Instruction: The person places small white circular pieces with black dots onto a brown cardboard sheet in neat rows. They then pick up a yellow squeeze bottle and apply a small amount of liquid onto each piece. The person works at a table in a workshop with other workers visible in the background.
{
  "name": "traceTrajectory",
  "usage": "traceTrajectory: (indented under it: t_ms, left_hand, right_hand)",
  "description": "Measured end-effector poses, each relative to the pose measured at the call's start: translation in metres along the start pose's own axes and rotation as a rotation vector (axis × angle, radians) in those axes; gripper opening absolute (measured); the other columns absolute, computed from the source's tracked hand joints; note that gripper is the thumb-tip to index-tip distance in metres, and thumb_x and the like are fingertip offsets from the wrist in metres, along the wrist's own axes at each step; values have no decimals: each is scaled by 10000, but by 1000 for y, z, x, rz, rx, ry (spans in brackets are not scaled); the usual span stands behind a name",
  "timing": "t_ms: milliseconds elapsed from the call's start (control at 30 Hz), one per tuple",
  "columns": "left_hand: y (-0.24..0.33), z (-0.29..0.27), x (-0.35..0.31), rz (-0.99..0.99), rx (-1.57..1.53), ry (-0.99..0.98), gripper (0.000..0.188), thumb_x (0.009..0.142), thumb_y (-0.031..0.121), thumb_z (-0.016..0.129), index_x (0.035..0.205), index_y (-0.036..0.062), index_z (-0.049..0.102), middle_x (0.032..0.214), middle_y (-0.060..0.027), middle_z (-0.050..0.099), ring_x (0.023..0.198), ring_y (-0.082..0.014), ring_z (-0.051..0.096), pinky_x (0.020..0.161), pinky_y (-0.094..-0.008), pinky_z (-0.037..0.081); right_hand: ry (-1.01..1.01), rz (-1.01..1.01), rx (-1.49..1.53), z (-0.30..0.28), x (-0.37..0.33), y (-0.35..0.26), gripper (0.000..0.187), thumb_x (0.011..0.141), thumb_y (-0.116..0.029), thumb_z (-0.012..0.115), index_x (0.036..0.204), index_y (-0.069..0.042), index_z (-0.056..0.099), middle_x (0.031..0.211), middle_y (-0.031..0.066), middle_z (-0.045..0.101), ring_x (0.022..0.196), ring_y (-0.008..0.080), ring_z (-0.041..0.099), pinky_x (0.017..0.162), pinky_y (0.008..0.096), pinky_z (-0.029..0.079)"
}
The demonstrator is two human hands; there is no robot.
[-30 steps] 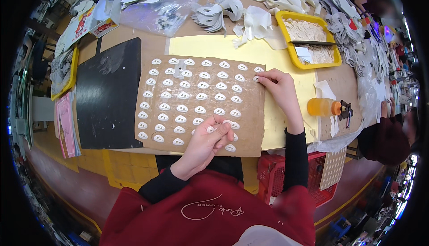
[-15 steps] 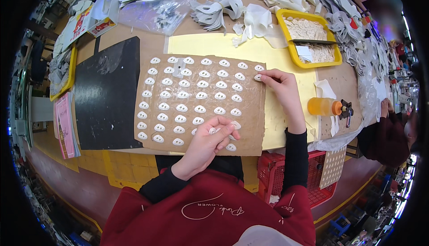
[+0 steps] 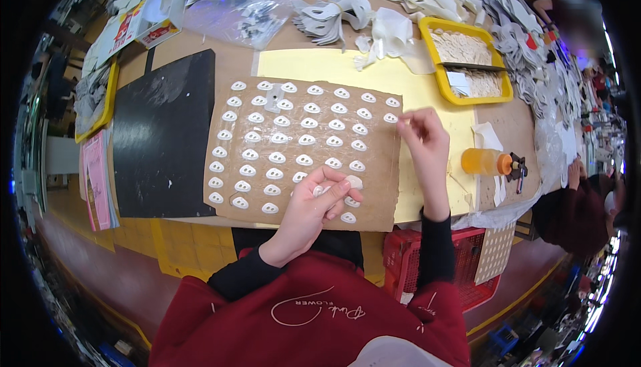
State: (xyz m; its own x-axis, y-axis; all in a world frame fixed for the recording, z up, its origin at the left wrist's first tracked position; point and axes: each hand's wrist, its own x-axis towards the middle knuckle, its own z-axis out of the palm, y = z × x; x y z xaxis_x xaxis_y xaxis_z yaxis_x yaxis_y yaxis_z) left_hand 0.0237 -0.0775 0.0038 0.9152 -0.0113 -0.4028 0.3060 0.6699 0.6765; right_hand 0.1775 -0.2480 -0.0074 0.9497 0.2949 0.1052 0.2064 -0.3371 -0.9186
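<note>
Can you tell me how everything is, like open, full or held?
Brown rectangular cardboard sheet: lying flat, dotted with rounded white pieces
Left hand: holding small white pieces
Right hand: at the sheet's right edge, grip unclear
Yellow rectangular plastic tray: uncovered, filled with pale pieces
White-and-red cardboard box: open
Red plastic crate: open-topped

wide head-worn fisheye view, down over the worktable [image 3: 519,125]
</note>
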Motion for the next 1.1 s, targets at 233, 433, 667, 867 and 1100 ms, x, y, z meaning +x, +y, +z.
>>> traceTrajectory:
  t_ms: [233,433,667,867,1100]
  left_hand:
    - [5,-4,2,-77,-21,-32,122,999,111,517,1070,27,569,835,-74,629,593,-37,377,570,-182,328]
    - [4,-1,0,-122,-6,-86,253,1008,147,477,1204,-1,537,932,-80,617,664,-48,417,628,-184,349]
    - [5,-1,-1,-299,-138,-175,434,994,109,487,1403,-13,410,1265,-135,559,992,-122,551,863,-225,454]
    - [5,3,-4,-254,-19,-161,511,1022,187,499,1470,-7,345,1301,-136,556,1005,-112,561,866,-222,459]
    - [2,-1,-1,-192,133,-153,440,1032,224,498,1390,-30,465,1086,-101,646,724,-44,487,672,-189,433]
  right_hand:
    - [-394,-151,221,17,-60,-28,205,813,46,679,1004,-22,706,967,57,599,854,147,602,759,257,486]
    - [-217,-25,360,10,-59,-23,191,834,40,674,1002,-36,722,891,68,614,866,181,621,763,271,499]
    - [-202,-25,-194,-22,-19,-13,162,898,-1,598,1029,9,693,888,90,619,831,166,612,752,264,471]
    - [-300,-96,-187,-10,-2,0,141,885,-5,613,1000,16,691,891,91,640,802,181,611,738,270,472]
    - [-276,-144,-239,-9,4,7,125,862,-8,641,972,10,697,848,97,625,756,198,609,708,283,477]
